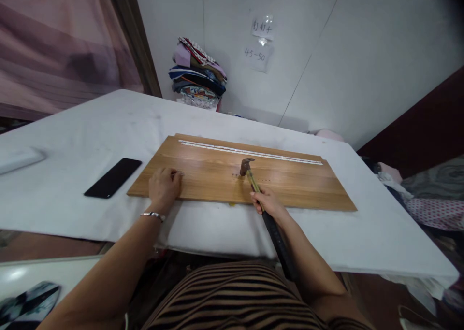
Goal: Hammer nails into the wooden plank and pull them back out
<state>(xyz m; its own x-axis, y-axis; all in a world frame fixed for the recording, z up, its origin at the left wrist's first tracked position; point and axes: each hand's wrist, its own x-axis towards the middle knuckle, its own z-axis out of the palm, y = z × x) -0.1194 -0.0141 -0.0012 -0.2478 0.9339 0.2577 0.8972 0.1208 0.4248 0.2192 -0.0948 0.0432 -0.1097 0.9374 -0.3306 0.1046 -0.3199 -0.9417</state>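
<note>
A long wooden board (290,185) lies on the white table (108,127), with a row of shiny nails along its far edge. My right hand (268,203) is closed round the handle of a hammer (250,173). The hammer's head rests on the board's middle, by a short row of small nails. My left hand (164,187) sits on the board's near left corner with its fingers curled, pinching something small that looks like nails. A silver bracelet circles my left wrist.
A black phone (113,177) lies on the table left of the board. A white flat object (18,158) sits at the far left. Folded fabrics (197,74) are stacked against the wall behind. Cloth piles lie at the right.
</note>
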